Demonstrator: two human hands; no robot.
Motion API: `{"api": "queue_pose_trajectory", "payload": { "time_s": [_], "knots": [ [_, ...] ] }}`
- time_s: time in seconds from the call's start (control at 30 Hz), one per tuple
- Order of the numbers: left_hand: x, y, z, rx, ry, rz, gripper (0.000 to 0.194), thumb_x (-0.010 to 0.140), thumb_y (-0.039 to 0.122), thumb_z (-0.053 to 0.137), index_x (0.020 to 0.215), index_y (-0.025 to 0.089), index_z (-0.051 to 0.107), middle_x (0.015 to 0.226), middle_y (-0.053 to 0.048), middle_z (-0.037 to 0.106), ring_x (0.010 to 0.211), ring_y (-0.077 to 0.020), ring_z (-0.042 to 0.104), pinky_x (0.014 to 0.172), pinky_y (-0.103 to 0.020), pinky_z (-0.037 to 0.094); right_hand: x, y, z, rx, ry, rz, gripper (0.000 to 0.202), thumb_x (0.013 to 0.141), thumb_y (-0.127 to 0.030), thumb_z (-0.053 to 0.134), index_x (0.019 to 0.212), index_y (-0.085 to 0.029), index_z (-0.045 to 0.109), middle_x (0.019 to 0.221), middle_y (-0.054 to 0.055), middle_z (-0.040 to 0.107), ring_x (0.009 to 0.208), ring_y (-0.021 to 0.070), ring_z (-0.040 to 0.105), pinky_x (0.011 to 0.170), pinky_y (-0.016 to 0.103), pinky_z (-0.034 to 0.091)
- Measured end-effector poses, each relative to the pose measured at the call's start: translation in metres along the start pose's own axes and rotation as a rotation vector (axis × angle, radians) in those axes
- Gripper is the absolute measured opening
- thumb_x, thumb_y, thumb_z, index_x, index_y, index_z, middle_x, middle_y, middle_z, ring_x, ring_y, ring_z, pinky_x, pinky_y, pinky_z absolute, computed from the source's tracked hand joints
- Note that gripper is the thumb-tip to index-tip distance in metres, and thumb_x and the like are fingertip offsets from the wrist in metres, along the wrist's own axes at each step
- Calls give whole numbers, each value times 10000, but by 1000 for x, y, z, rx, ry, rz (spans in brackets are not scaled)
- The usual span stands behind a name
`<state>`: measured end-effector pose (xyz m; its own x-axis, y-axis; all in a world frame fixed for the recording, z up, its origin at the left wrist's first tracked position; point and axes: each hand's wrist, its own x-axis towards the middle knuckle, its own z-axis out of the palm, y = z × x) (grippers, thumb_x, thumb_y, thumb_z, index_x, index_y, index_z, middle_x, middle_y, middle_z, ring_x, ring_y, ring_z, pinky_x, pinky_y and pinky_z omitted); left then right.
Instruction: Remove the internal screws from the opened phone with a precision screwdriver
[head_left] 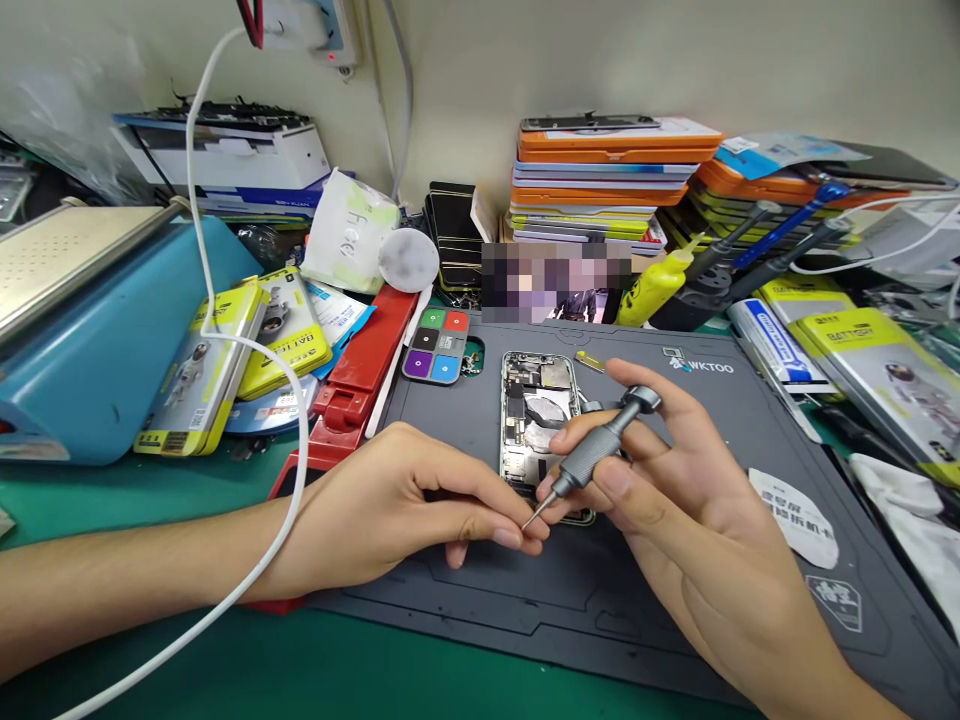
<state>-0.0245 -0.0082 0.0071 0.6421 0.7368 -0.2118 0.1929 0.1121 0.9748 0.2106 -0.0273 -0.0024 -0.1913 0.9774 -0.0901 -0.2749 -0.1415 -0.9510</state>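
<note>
My right hand [697,500] grips a small grey precision screwdriver [592,455], its shaft tilted down to the left and a finger near its cap. Thumb and fingers of my left hand [420,500] are pinched together at the screwdriver's tip; anything between them is too small to make out. Just behind both hands an opened phone [516,400] lies on the dark grey work mat [450,590], its inner boards exposed. My fingers hide part of its lower end. A small yellow piece [590,361] lies by the phone's upper right corner.
A white cable [300,440] hangs across my left forearm. Left of the mat are a coloured screw tray [437,345], a red tool [375,345] and yellow battery boxes [199,370]. Behind stand a yellow bottle [656,285], a tool holder [694,295] and stacked boxes [600,180].
</note>
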Motion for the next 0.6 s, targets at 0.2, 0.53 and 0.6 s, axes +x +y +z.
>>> {"api": "queue_pose_trajectory", "payload": {
  "time_s": [0.2,0.53,0.6],
  "knots": [
    [0,-1,0,1,-4,0,157,1002,259,738,1062,227,879,1016,-7,854,630,-59,652,622,-133,556,0,0,0,13,-22,-3,464,1026,-262,674,1440,-386,504,1020,7,739,716,186,795,686,331,703],
    [-2,-2,-1,43,-4,-6,186,1013,316,726,1081,225,873,1024,-28,852,626,-83,653,618,-170,553,-2,-1,1,-46,18,-26,478,997,-299,718,1424,-399,528,1004,20,724,722,194,776,652,351,710],
    [-2,-2,-1,39,-4,-3,188,1013,323,726,1084,229,873,1032,-27,853,625,-83,654,620,-173,554,-1,-1,2,-82,49,-42,478,975,-320,745,1401,-405,546,979,28,725,721,207,768,634,363,712]
  ]
}}
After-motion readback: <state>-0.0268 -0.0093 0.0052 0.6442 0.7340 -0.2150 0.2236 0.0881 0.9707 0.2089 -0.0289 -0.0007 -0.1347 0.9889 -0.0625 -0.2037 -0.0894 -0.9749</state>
